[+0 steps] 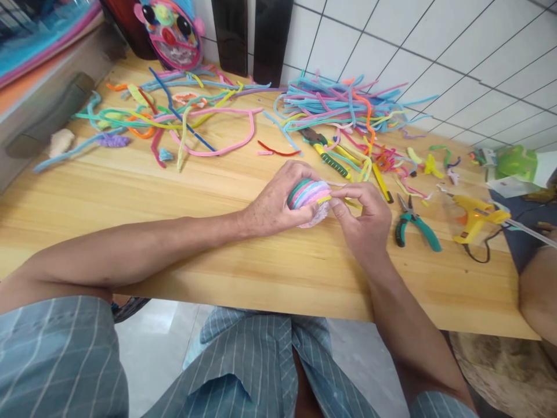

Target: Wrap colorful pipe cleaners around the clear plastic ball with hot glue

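Observation:
Above the middle of the wooden table (243, 261), my left hand (278, 203) is wrapped round a ball (310, 194) wound with pastel pipe cleaners in green, blue, pink and lilac. A yellow pipe cleaner (323, 200) lies against the ball's right side. My right hand (363, 217) pinches at the yellow strand's end with thumb and index finger, close beside the ball. Its other fingers are curled. The underside of the ball is partly hidden by my left fingers and thumb.
Behind my hands lie a heap of pipe cleaners (322, 101), green-yellow pliers (333, 161) and a yellow cutter (383, 183). To the right are teal pliers (418, 226) and a yellow glue gun (474, 217). Another person's arm (539, 290) rests at the right edge. A colourful pouch (174, 35) stands behind.

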Tool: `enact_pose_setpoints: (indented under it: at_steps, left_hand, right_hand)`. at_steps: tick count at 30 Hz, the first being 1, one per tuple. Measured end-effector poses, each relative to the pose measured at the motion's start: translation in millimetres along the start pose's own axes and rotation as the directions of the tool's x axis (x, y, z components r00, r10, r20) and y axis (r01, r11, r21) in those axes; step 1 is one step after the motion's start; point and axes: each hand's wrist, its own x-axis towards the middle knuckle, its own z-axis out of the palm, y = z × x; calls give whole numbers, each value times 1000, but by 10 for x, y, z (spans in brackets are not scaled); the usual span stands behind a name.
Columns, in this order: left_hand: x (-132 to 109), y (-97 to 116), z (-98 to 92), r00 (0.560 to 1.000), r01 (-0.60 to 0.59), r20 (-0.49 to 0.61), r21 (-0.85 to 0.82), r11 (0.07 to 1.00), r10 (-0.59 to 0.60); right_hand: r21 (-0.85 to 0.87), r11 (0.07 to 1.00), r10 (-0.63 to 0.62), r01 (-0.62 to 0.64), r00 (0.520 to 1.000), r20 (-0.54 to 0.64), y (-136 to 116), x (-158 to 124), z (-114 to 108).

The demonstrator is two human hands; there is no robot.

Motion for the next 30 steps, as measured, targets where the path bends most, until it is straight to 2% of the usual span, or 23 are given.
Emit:
enact_pose_setpoints:
  at_steps: [10, 15, 19, 25, 30]
  left_hand:
    - [3, -8, 45, 995, 96, 1, -5, 995, -96]
    - [-2, -41, 40, 997, 70, 19, 47, 996, -71]
    - [-24, -59, 42, 999, 40, -26, 65, 997, -39]
    - [-36, -73, 52, 993, 88, -87, 36, 995, -85]
    - [-49, -79, 59, 990, 120, -72, 24, 992, -118]
  right_hand:
    - [-18, 999, 50, -50, 998, 33, -33, 15, -13]
    - [-29, 999, 45, -44, 998, 37, -14, 15, -22]
    - [-18, 1000, 19, -19, 1000, 17, 30, 10, -26]
    - [-24, 999, 44, -44, 999, 9, 70, -4, -17]
    - [-43, 999, 26, -26, 1000, -6, 75, -7, 1]
